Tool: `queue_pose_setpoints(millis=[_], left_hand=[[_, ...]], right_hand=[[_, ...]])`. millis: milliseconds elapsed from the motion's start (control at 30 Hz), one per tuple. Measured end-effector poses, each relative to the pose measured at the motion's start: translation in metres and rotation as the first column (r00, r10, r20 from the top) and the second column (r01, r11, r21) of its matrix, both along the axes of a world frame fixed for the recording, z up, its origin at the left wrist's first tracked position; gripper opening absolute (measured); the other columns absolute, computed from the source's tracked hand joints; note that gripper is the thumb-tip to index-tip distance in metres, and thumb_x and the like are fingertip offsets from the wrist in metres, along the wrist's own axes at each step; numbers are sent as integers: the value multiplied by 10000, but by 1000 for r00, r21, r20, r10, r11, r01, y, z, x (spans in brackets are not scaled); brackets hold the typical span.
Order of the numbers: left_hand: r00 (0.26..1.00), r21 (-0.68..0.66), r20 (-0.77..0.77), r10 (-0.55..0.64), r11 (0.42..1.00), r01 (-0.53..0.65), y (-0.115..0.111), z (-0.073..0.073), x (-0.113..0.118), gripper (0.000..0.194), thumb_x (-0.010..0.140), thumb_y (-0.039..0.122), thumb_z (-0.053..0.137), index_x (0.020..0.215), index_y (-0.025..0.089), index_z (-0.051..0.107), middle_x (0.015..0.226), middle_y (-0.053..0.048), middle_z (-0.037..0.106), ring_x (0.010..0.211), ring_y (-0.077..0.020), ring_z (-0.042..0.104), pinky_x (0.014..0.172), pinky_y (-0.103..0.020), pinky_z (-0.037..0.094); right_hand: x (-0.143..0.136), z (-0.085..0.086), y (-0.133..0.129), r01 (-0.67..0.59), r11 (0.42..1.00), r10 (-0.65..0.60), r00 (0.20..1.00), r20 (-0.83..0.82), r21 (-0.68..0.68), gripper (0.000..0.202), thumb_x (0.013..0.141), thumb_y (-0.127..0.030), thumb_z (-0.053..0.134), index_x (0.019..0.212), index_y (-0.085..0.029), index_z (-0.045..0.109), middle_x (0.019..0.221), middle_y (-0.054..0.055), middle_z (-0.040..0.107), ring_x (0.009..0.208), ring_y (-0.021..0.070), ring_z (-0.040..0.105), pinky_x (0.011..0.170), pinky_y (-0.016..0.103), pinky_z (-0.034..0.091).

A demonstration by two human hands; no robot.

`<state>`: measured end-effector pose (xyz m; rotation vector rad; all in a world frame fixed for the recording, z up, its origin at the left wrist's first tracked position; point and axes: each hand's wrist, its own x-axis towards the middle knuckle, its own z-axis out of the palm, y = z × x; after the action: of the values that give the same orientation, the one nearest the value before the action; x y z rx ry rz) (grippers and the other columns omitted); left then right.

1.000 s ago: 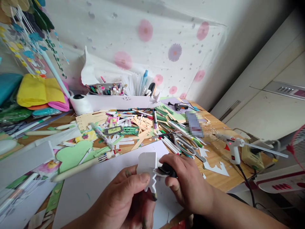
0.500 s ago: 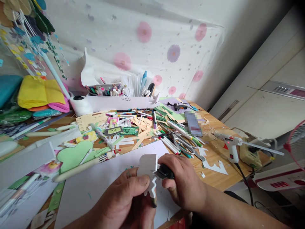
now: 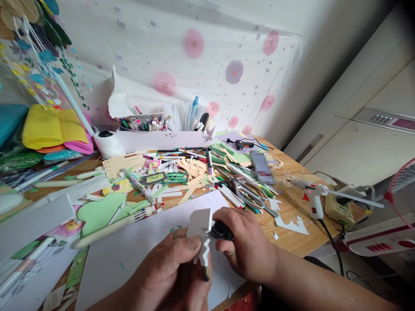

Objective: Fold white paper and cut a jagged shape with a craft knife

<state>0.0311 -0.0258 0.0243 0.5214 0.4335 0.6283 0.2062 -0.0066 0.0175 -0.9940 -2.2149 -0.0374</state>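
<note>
A small white card piece (image 3: 199, 221) with a zigzag lower right edge stands upright above a white sheet (image 3: 113, 255). My left hand (image 3: 175, 259) pinches it between thumb and fingers, and a dark tip shows just below the card. On the right side, my right hand (image 3: 248, 242) is closed round a black tool (image 3: 222, 230) whose end touches the card's right edge. What kind of tool it is stays partly hidden by my fingers.
Grey scissors (image 3: 251, 196), markers (image 3: 231, 196) and paper scraps (image 3: 191, 172) lie beyond the sheet. A white glue gun (image 3: 314, 196) stands at the right. A green paper cloud (image 3: 100, 211) and a long pale stick (image 3: 110, 226) are at the left. Behind stands a pen box (image 3: 155, 140).
The card has tilted slightly, and both hands with the black tool have shifted a little to the left in the picture. The whole view has also moved slightly.
</note>
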Motion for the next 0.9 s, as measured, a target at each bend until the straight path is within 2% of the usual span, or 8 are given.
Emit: queue_pose_setpoints(millis=[167, 300, 400, 467, 567, 633, 767, 900], left_hand=[[984, 157, -125, 128, 982, -108, 10, -1, 4, 311, 747, 426, 642, 625, 140, 643, 376, 2, 540, 262, -46, 354, 336, -168, 398], [995, 24, -71, 63, 998, -62, 9, -2, 2, 288, 790, 408, 595, 694, 147, 667, 352, 35, 478, 257, -31, 315, 324, -130, 344], [999, -33, 2, -32, 999, 32, 5, -3, 1, 320, 789, 414, 589, 641, 139, 661, 350, 40, 450, 256, -23, 299, 324, -126, 319], [1000, 11, -13, 12, 1000, -12, 4, -2, 2, 356, 789, 421, 586, 590, 133, 650, 342, 39, 438, 254, -21, 289, 326, -131, 314], [984, 122, -87, 156, 982, -145, 3, 0, 5, 358, 796, 414, 584, 579, 138, 654, 345, 30, 469, 254, -21, 285, 338, -145, 328], [972, 165, -125, 197, 971, -175, 4, 0, 7, 360, 785, 414, 597, 551, 144, 645, 358, 17, 502, 259, -29, 313, 349, -158, 350], [963, 199, -154, 221, 961, -189, 7, 2, 7, 444, 773, 432, 601, 438, 140, 586, 333, 15, 470, 263, -32, 335, 352, -156, 339], [982, 133, -110, 154, 981, -139, 7, 5, 5, 362, 760, 431, 612, 539, 145, 634, 336, 30, 471, 249, -30, 298, 331, -156, 335]], right_hand=[[2, 0, 0, 63, 998, -61, 996, 63, -31, 507, 968, -528, 124, 919, -172, 482, 661, 19, 628, 516, 149, 555, 514, 262, 356], [2, -2, 2, 34, 998, -33, 999, 35, -45, 535, 961, -540, 112, 929, -161, 487, 693, 36, 629, 542, 152, 552, 528, 264, 368], [1, -2, 3, -1, 998, 1, 1000, 3, -65, 555, 953, -554, 109, 954, -151, 490, 720, 54, 624, 584, 161, 557, 548, 267, 386], [2, -2, 3, -25, 997, 22, 999, -29, -74, 556, 950, -562, 122, 973, -150, 494, 719, 54, 620, 591, 160, 558, 553, 264, 393], [4, -3, 1, -35, 998, 31, 997, -64, -53, 528, 951, -563, 164, 999, -158, 499, 726, 45, 630, 600, 155, 574, 562, 257, 402], [5, -3, 1, -30, 999, 27, 997, -70, -37, 496, 957, -549, 189, 1014, -165, 498, 746, 42, 641, 613, 153, 587, 574, 255, 410], [4, -3, 1, -9, 1000, 8, 998, -61, -23, 474, 965, -531, 192, 1018, -169, 494, 735, 32, 639, 594, 149, 578, 566, 254, 411], [1, -4, 1, 36, 999, -36, 999, -21, 1, 489, 964, -532, 171, 973, -168, 496, 696, 34, 617, 564, 157, 558, 534, 269, 400]])
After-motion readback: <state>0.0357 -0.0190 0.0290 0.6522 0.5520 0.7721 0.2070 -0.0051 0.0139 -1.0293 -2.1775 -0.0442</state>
